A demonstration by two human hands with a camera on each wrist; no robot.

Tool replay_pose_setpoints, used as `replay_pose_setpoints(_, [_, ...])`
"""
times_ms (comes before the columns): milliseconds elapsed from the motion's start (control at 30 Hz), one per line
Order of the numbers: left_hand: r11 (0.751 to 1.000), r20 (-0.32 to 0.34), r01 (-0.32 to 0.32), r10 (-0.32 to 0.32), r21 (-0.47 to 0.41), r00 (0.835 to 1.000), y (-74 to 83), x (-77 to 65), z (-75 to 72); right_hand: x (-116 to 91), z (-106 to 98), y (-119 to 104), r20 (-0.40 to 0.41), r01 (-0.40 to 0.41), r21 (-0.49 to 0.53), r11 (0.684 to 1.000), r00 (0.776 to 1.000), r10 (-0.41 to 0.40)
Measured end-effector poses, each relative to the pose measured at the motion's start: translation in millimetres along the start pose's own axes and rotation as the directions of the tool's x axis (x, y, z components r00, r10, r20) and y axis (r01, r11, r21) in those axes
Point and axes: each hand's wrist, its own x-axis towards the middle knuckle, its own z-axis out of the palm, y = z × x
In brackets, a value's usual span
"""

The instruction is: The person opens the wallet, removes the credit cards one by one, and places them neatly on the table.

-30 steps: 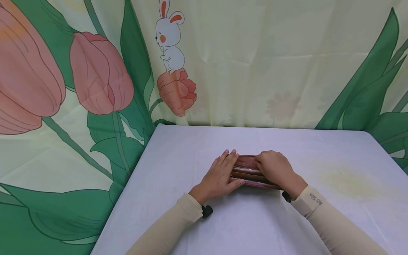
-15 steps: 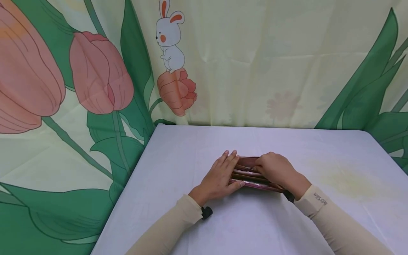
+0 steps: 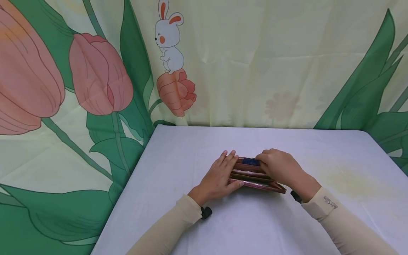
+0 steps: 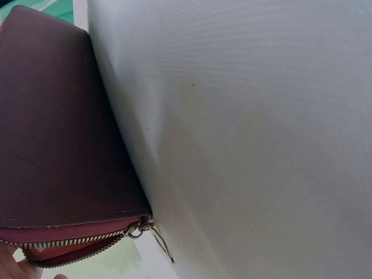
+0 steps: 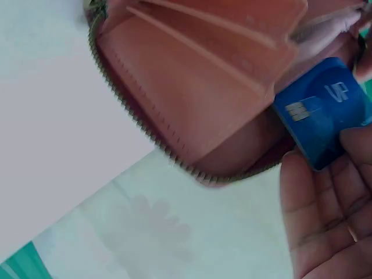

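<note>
A brown zip-around wallet (image 3: 251, 174) stands unzipped on the white table, its inner dividers fanned apart. My left hand (image 3: 216, 177) holds its left end, with the fingers over the far side and the thumb along the near edge. At the far right part of the opening my right hand (image 3: 280, 166) pinches a blue chip card (image 5: 325, 110) between thumb and fingers. Part of that card is still inside the wallet's back compartment, and its blue face shows beside my fingers in the head view. In the left wrist view a zipper pull (image 4: 160, 241) hangs at the wallet's corner.
The table (image 3: 178, 148) is covered in white cloth, with a yellowish stain (image 3: 350, 182) to the right. Behind it hangs a curtain (image 3: 236, 63) printed with tulips and a rabbit.
The blue card has come into sight at the wallet's far side. My right hand has shifted right and slightly away from the wallet's opening, while my left hand has stayed in place.
</note>
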Motion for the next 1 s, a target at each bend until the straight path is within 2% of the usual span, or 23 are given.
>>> replay_pose_setpoints(200, [1.0, -0.005, -0.005, 0.005, -0.007, 1.0, 1.0, 1.1, -0.1, -5, -15, 15, -0.047, -0.021, 0.179, 0.984, 0.998, 0.03])
replay_pose_setpoints(333, [1.0, 0.011, 0.018, -0.018, -0.015, 1.0, 0.8, 0.5, -0.3, -7, -23, 28, -0.146, -0.027, 0.263, 0.964, 0.987, 0.068])
replay_pose_setpoints(433, [0.999, 0.015, 0.025, -0.025, -0.02, 1.0, 0.3, 0.2, 0.1, -10, -27, 42, -0.229, -0.067, 0.321, 0.945, 0.962, 0.146])
replay_pose_setpoints(533, [1.0, 0.011, 0.016, -0.016, -0.025, 1.0, 0.3, 0.5, 1.3, -15, -29, 57, -0.245, -0.175, 0.384, 0.907, 0.928, 0.282])
replay_pose_setpoints(633, [0.999, 0.005, 0.011, -0.011, -0.032, 1.0, 0.8, 1.3, 2.5, -21, -26, 77, -0.2, -0.323, 0.458, 0.829, 0.871, 0.449])
replay_pose_setpoints(767, [1.0, -0.002, 0.013, -0.013, -0.029, 1.0, 1.4, 1.6, 2.8, -31, -16, 105, -0.093, -0.462, 0.562, 0.686, 0.789, 0.608])
replay_pose_setpoints(1000, [0.999, -0.009, 0.016, -0.017, -0.036, 1.0, 1.5, 1.0, 4.2, -42, 9, 139, 0.125, -0.629, 0.627, 0.46, 0.663, 0.738])
